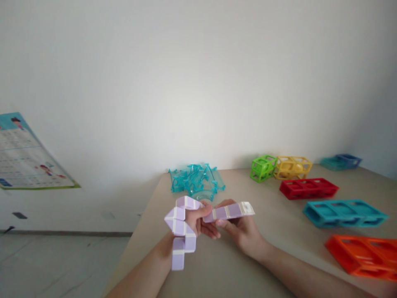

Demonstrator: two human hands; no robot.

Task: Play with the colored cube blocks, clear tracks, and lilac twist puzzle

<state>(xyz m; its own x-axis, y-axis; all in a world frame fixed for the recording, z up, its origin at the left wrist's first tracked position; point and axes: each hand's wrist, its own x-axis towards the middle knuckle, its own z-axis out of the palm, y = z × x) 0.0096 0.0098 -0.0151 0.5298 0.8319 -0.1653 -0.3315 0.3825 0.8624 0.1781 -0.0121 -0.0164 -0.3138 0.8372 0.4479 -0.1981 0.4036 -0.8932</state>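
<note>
Both my hands hold a lilac and white snake twist puzzle (182, 231) over the near left part of a beige table (279, 256). My left hand (198, 221) is closed round the folded part, which curls over the wrist and hangs down. My right hand (240, 229) pinches the straight end section that points right.
A heap of clear turquoise curved pieces (197, 180) lies at the table's far edge by the white wall. To the right lie open frame blocks: green (263, 167), yellow (292, 167), red (308, 188), teal (343, 212), orange (366, 254) and blue (341, 161). A poster (25, 157) hangs left.
</note>
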